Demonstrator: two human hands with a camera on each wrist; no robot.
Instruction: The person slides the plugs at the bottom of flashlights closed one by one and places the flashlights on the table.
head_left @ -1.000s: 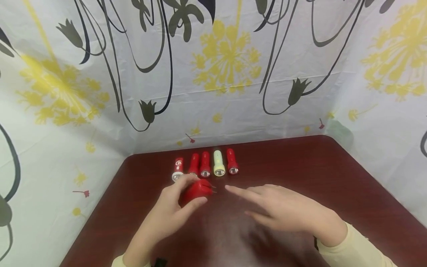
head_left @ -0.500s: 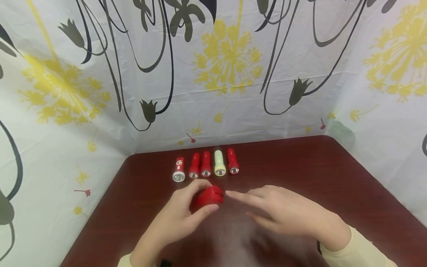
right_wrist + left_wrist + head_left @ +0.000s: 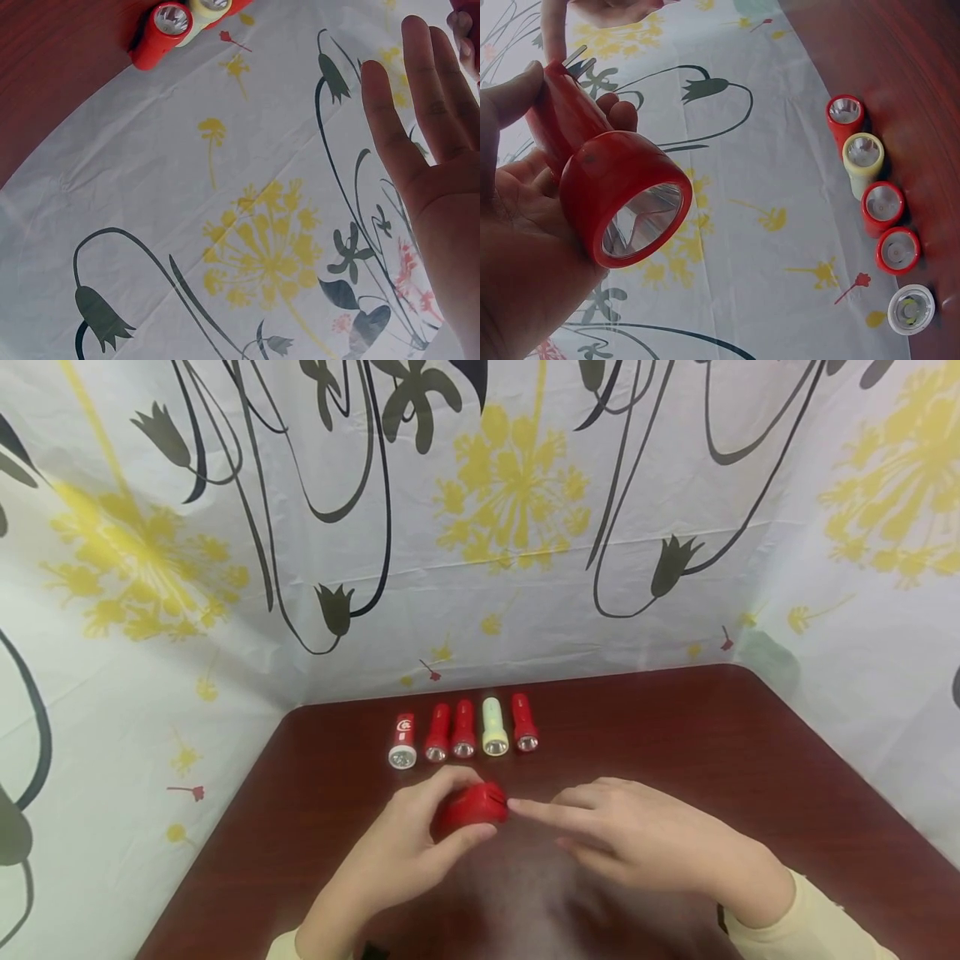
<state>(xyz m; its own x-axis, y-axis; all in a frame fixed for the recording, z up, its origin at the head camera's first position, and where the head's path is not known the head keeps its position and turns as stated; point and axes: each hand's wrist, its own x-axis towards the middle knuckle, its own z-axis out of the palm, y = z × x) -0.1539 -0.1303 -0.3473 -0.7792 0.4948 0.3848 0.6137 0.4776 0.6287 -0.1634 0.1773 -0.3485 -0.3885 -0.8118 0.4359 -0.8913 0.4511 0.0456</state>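
Observation:
My left hand (image 3: 397,839) grips a red flashlight (image 3: 472,806) above the table, its tail turned to the right. Close up in the left wrist view, the thumb and fingers wrap the barrel, and the wide clear lens of the flashlight (image 3: 622,176) faces the camera. Two metal plug prongs (image 3: 575,55) show at its tail. My right hand (image 3: 637,835) reaches in from the right with its index finger extended, the fingertip right at the flashlight's tail. The right wrist view shows straight fingers (image 3: 386,120) and nothing held.
Several flashlights lie in a row at the back of the dark red table (image 3: 637,735): a red and white one (image 3: 402,739), red ones (image 3: 524,722) and a pale yellow one (image 3: 492,722). A white flower-patterned cloth (image 3: 540,643) surrounds the table on three sides.
My left hand has carried the red flashlight to the right, up to the right index fingertip. Its prongs, which stuck out in the head view, no longer stand out there. The right hand has hardly shifted.

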